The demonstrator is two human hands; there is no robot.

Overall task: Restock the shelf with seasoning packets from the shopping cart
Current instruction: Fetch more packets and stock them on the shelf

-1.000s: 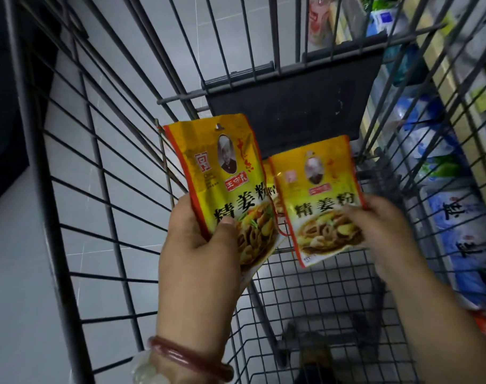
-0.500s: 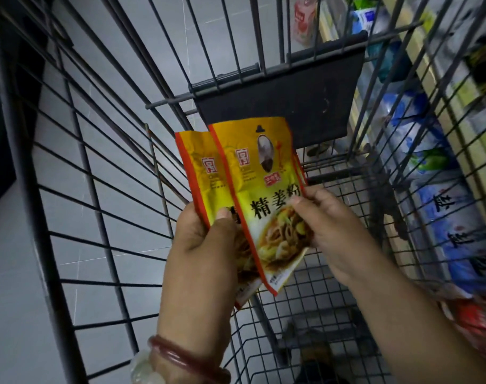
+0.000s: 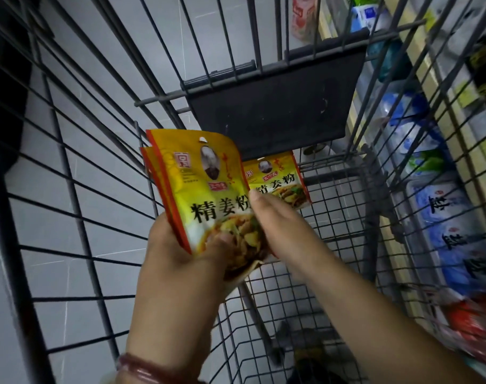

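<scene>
gathering the ginger powder packets into one stack

the step looks like collecting packets out of the cart (image 3: 78, 206) before carrying them to the shelf (image 3: 455, 151) on the right. to do it well, square the packets in the left hand (image 3: 186, 261) so their edges line up, thumb flat across the front, and add each new one to the front of the stack rather than wedging it between. keep the stack upright so nothing slides out of the bottom.

the left grip is curled round the lower part of the stacked packets (image 3: 205, 195): thumb pressed on the front one, fingers hidden behind. at least two packets show by their offset orange edges at the upper left.

the right hand (image 3: 280, 225) sits just right of that stack, touching its right edge, fingers bent. one more packet (image 3: 277, 181) shows just beyond it, low in the cart near the black flap (image 3: 272, 106); whether the right grip pinches it or only covers it, i cannot tell
</scene>
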